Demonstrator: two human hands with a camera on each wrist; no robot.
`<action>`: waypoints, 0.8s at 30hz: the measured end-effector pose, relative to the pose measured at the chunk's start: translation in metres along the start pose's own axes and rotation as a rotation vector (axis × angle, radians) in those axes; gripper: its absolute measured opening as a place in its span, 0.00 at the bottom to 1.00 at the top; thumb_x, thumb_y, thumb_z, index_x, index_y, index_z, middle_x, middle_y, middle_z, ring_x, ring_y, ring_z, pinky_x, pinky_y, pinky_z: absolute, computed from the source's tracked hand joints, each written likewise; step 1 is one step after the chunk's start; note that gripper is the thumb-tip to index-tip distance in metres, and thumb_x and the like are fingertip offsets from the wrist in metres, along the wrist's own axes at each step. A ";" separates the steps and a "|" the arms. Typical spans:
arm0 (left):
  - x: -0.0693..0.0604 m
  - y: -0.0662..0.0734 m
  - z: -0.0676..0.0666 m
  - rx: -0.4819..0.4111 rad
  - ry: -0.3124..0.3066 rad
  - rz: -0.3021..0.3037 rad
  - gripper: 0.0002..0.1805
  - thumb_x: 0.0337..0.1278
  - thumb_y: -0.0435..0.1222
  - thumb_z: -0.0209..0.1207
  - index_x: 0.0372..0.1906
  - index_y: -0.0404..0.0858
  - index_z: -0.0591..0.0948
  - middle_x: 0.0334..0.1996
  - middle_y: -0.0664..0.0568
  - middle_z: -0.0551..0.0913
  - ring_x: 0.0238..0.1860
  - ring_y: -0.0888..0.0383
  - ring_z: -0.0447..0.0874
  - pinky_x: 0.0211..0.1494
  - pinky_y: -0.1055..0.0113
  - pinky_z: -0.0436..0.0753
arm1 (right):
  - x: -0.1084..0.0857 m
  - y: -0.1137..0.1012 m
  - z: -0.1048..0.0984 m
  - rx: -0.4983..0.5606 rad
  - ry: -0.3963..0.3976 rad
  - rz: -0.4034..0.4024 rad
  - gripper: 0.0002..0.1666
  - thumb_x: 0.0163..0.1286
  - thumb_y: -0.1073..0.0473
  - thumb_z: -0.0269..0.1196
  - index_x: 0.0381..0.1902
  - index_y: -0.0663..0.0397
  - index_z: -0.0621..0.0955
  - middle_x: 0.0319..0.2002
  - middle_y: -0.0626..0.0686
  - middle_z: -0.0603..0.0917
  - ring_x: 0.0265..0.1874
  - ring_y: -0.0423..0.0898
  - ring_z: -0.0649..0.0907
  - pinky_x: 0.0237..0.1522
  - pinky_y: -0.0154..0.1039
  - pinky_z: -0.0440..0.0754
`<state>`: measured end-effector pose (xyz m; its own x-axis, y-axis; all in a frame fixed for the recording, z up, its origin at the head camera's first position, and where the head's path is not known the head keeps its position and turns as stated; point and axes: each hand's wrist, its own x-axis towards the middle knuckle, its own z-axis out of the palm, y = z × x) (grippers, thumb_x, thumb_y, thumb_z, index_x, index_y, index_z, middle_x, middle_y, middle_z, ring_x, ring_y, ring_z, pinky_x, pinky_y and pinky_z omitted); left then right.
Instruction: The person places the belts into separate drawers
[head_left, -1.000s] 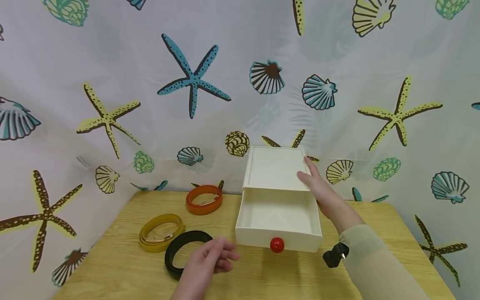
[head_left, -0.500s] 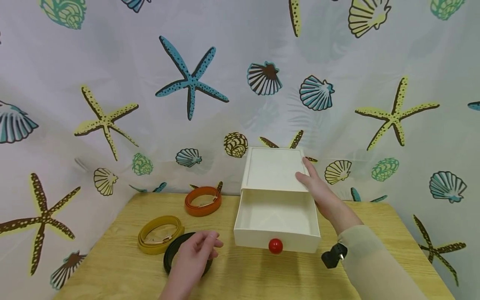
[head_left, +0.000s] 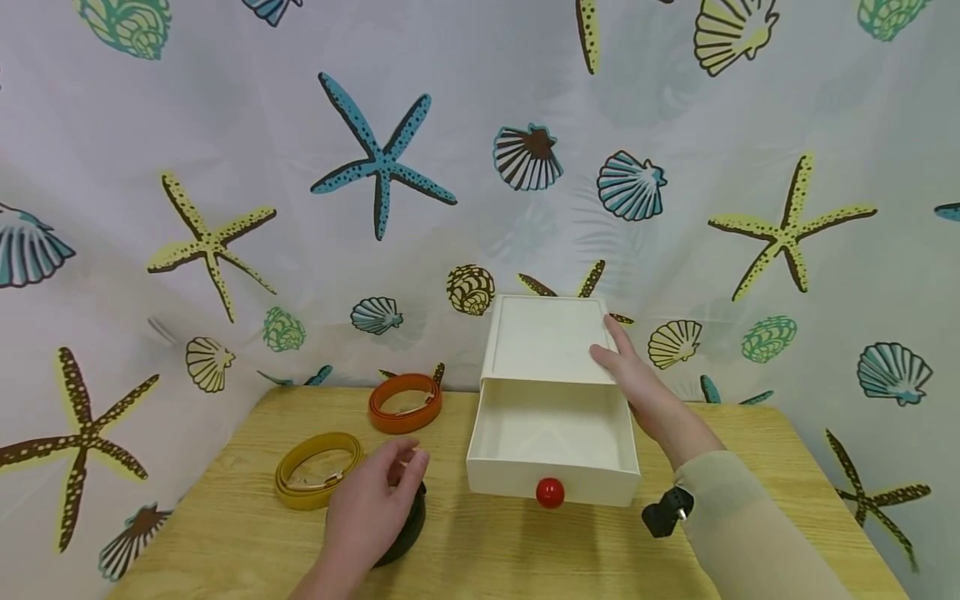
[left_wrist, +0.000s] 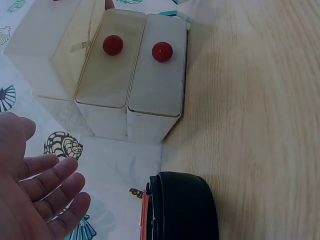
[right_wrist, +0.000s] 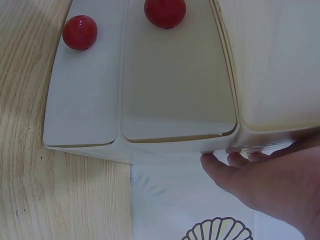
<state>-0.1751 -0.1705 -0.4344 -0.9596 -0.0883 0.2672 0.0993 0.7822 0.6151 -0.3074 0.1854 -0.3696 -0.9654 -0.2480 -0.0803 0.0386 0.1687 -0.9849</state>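
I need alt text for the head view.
A right hand rests on a white drawer box with an open drawer. The left hand partly hides a black belt; a yellow belt and an orange belt lie on the table.

Wood table [head_left: 225,550], pale grain, runs back to white cloth [head_left: 480,50] hung behind & on both sides. Cloth print: lg blue starfish [head_left: 383,162], upper L of ctr; brown-&-white shell [head_left: 527,158], w/ blue-&-white shell [head_left: 632,187] just R; yellow starfish [head_left: 787,235] farther R, green shell [head_left: 768,339] below; brown starfish [head_left: 88,437] low L.
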 end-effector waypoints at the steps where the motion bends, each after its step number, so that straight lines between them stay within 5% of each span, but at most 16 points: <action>1: 0.001 0.000 0.000 0.026 0.001 0.015 0.24 0.84 0.56 0.60 0.65 0.45 0.87 0.51 0.57 0.91 0.49 0.56 0.89 0.52 0.48 0.88 | 0.000 0.000 0.000 0.000 0.000 -0.001 0.46 0.91 0.41 0.47 0.90 0.20 0.33 0.90 0.50 0.26 0.88 0.63 0.38 0.82 0.72 0.49; 10: 0.010 -0.006 -0.001 0.227 0.048 0.163 0.27 0.80 0.54 0.65 0.69 0.39 0.85 0.59 0.44 0.89 0.60 0.41 0.88 0.59 0.38 0.86 | -0.001 0.001 0.001 -0.003 0.003 -0.002 0.46 0.91 0.41 0.47 0.90 0.21 0.33 0.90 0.51 0.27 0.88 0.64 0.39 0.82 0.72 0.50; 18: 0.018 -0.017 0.001 0.309 0.137 0.350 0.29 0.77 0.50 0.70 0.70 0.36 0.84 0.61 0.41 0.89 0.61 0.38 0.87 0.62 0.39 0.86 | -0.001 0.001 0.001 -0.011 0.007 -0.008 0.46 0.91 0.41 0.47 0.90 0.22 0.33 0.90 0.51 0.27 0.88 0.64 0.38 0.82 0.73 0.49; 24: 0.025 -0.021 0.001 0.368 0.131 0.387 0.30 0.78 0.51 0.68 0.71 0.34 0.82 0.65 0.39 0.86 0.64 0.37 0.85 0.68 0.39 0.82 | -0.001 0.001 0.001 -0.004 0.004 -0.001 0.46 0.91 0.41 0.47 0.90 0.21 0.33 0.90 0.51 0.27 0.88 0.64 0.41 0.81 0.72 0.52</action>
<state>-0.2013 -0.1882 -0.4413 -0.8279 0.1911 0.5273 0.3174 0.9348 0.1596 -0.3065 0.1843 -0.3704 -0.9664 -0.2448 -0.0787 0.0365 0.1723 -0.9844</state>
